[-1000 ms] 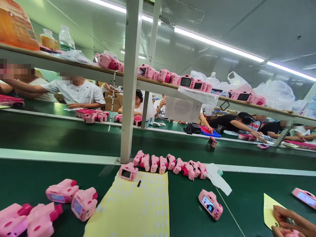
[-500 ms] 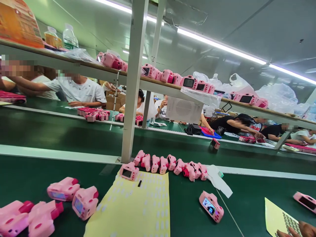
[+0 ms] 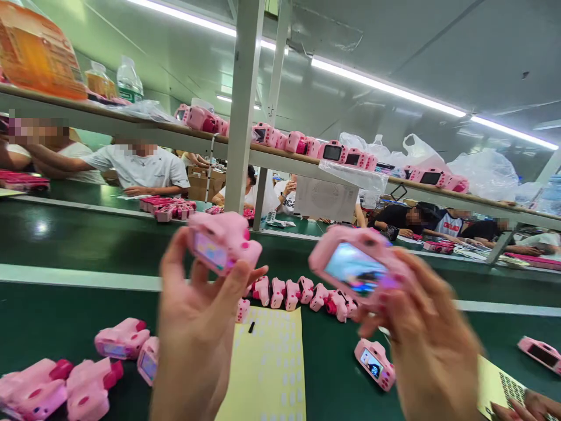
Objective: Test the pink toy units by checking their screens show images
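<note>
My left hand [image 3: 197, 327] is raised in front of me, fingers around a pink toy camera [image 3: 221, 242] with a lit screen. My right hand [image 3: 427, 339] holds up a second pink toy camera [image 3: 357, 266], its screen glowing toward me. Both are blurred. Below them a yellow sticker sheet [image 3: 272, 368] lies on the green table [image 3: 39, 321]. Another pink camera [image 3: 374, 363] with a lit screen lies flat to the right of the sheet. A row of several pink cameras [image 3: 302, 292] lines the table's far edge.
Several pink cameras [image 3: 70, 380] lie at the lower left. A white post [image 3: 241, 111] rises from the table's far edge, carrying a shelf [image 3: 284, 156] with more cameras and plastic bags. Across the green conveyor [image 3: 87, 234] several people work. Another person's fingers [image 3: 521, 406] rest on a yellow sheet at the lower right.
Both my hands have come up into view, each with a pink camera. The camera that stood at the sheet's top left corner is no longer there.
</note>
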Demonstrator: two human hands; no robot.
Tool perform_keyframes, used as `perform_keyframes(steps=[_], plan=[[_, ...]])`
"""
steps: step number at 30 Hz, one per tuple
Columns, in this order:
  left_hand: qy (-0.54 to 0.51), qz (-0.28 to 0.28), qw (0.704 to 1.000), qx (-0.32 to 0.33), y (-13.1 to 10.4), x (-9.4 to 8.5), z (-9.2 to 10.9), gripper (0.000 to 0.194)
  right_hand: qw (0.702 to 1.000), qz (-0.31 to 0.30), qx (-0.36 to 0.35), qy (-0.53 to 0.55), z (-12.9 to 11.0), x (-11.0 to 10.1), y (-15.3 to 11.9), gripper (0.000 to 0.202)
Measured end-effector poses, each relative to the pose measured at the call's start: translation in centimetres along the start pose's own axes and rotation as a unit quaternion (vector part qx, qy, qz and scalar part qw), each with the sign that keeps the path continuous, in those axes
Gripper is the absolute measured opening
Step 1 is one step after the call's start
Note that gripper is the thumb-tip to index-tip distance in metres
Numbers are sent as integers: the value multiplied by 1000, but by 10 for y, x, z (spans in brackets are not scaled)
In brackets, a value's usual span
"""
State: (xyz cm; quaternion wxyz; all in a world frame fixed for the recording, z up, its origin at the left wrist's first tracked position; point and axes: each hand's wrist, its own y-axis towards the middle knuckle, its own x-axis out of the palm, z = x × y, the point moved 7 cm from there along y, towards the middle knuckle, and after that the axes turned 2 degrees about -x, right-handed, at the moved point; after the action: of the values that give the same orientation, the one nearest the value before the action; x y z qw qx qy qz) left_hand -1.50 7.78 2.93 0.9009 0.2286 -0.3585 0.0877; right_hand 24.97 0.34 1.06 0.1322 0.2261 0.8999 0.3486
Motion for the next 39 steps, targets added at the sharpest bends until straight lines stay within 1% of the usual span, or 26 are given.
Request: perform_keyframes(steps=[2,3,4,6,8,10,14,19,25,29,33,39], plan=[[-23,3,999,-47,2,11,-18,92,996,-24,13,82,-10,38,20,39],[-29,6,997,-65,2,14,-26,94,992,-39,21,121,-11,52,26,37],[-27,8,997,-71,2,14,-33,95,986,-51,27,155,-11,62,31,36],[-17,10,998,-65,1,13,-42,96,980,-60,33,185,-8,69,35,35],[-1,10,999,-50,0,9,-44,91,979,-64,34,192,-4,67,34,35],[16,7,1000,-21,0,7,-41,87,977,-77,37,196,-1,63,32,35],[44,-1,999,29,-2,7,-34,92,975,-92,38,199,-2,59,31,39],[63,3,998,28,-5,8,-40,92,974,-95,46,202,1,58,33,43],[61,12,998,26,-8,7,-48,87,971,-96,58,209,7,58,35,39],[49,17,998,47,-10,7,-47,82,968,-98,70,218,11,59,36,41],[43,27,996,77,-11,7,-44,84,969,-94,74,218,12,58,36,41],[14,33,995,89,-12,6,-45,84,970,-96,69,212,11,59,33,42]])
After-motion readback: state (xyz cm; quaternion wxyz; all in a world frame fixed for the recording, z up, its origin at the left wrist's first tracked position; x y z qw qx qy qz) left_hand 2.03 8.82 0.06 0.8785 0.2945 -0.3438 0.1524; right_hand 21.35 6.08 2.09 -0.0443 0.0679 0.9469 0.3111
